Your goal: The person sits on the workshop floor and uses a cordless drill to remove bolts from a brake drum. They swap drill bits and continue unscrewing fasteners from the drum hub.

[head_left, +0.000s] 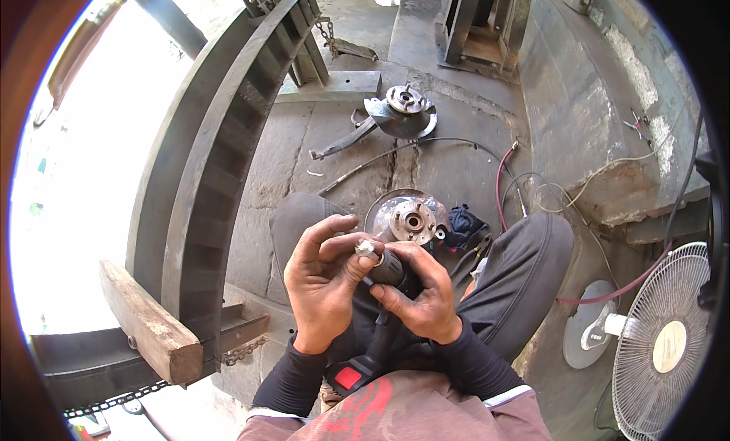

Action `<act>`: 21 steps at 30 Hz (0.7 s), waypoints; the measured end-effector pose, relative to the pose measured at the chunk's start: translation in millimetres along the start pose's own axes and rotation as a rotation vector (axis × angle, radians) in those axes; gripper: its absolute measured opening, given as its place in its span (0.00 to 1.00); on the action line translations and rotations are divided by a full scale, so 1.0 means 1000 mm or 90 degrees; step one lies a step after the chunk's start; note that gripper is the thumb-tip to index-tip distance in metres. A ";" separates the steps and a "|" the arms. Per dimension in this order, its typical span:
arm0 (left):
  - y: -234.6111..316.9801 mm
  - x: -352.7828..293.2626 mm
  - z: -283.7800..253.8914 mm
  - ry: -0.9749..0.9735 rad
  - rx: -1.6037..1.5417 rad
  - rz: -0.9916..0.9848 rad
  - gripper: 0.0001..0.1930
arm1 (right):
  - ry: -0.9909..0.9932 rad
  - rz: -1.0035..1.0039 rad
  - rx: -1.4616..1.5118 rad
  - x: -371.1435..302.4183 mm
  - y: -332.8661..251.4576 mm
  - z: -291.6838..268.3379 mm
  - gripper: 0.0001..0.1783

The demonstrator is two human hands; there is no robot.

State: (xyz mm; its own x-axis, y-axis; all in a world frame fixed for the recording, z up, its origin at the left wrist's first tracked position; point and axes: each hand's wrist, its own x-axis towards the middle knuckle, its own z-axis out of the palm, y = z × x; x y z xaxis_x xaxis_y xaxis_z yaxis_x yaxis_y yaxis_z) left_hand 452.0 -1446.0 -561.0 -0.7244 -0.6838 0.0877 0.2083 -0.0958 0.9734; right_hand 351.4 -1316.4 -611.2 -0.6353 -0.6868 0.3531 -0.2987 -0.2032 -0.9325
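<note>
Over my lap, a black cordless drill [347, 377] with a red square on its base points its nose away from me. My right hand [420, 293] is closed round its dark ribbed chuck [389, 269]. My left hand [325, 285] pinches a small shiny metal piece [368, 249] at the front of the chuck, thumb and forefinger together, other fingers raised. Whether that piece sits inside the chuck is hidden by my fingers. Just beyond my hands, a wheel hub with studs [413, 220] lies on the floor between my knees.
Farther off lies another hub with a steering knuckle [405, 100]. A dark cloth bundle [464, 226] is beside my right knee, and hoses [502, 175] cross the floor. Steel beams and a wooden block [148, 323] stand left; a fan [661, 346] stands right.
</note>
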 end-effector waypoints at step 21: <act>-0.007 0.000 -0.019 -0.043 -0.181 -0.084 0.27 | 0.013 -0.032 0.046 -0.002 0.004 0.001 0.30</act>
State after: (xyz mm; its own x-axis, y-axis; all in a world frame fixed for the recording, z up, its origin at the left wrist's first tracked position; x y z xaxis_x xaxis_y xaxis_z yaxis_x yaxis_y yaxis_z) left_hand 462.5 -1459.0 -571.8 -0.7969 -0.6039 -0.0127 0.2777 -0.3849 0.8802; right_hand 352.3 -1317.0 -615.7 -0.6361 -0.6600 0.3998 -0.2788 -0.2865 -0.9166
